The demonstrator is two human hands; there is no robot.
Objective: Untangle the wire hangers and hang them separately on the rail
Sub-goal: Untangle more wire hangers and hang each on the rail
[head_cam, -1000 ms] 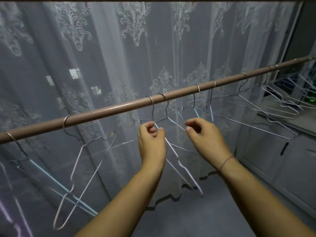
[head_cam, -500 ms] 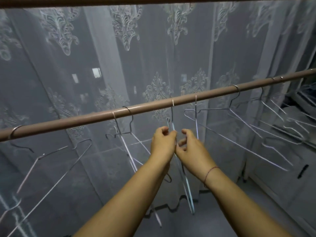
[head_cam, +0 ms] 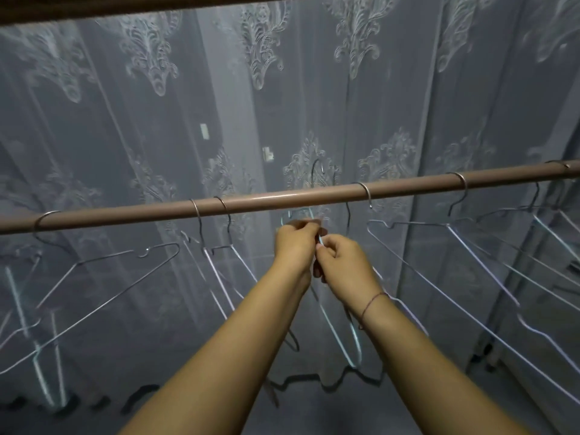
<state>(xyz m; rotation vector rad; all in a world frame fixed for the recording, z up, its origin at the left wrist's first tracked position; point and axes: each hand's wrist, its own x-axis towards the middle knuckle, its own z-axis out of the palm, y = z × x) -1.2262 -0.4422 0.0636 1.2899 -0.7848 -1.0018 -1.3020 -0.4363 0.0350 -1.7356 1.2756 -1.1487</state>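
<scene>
Untangling is the step in hand, judging by the pose. The left hand and right hand meet just below the round brown rail, near its middle. Their thumbs and curled fingertips are pinched tight on the necks of the tangled silver wire hangers. The left hand grips the wire a little higher and farther off, almost touching the rail's underside. The right hand pinches it just beside and nearer, with a thin reddish thread bracelet on its wrist. The frames of the bundle drop between the two forearms, so most of the wire lies below the grip. A dark hook shows above the rail, directly over the hands. The wires blur and overlap, so I cannot tell whether that hook belongs to the held bundle, or how many hangers the bundle holds.

Other hangers already sit on the rail: a single one far left, a close pair left of the hands whose frames cross, and several to the right, well apart from one another. A white patterned lace curtain fills the far side.

The next move seems to call for drawing one neck away from the other and turning it until its hook slips free. Each hook can then go over a bare stretch of rail. Snagging on the close pair to the left looks the chief risk.
</scene>
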